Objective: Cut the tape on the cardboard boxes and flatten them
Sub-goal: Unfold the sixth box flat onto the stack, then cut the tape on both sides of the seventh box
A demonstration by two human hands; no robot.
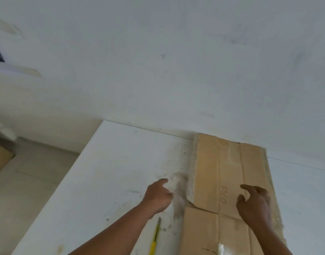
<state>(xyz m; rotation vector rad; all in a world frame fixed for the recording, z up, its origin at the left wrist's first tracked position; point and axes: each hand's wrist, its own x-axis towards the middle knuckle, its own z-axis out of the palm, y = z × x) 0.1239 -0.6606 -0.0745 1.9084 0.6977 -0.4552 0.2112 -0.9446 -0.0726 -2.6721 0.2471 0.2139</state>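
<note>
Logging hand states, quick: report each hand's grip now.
Left hand: fingers blurred beside flattened brown cardboard box; cannot tell.
Right hand: open, holding nothing.

Looks like a plain indoor room, maybe a home or some back room, hard to pin down. Bare scuffed white wall (176,61), smudged white flat surface (102,172) pushed right against it, pale beige tiled floor (34,172), plus what looks like a brown cardboard box (0,159) on that floor.
</note>
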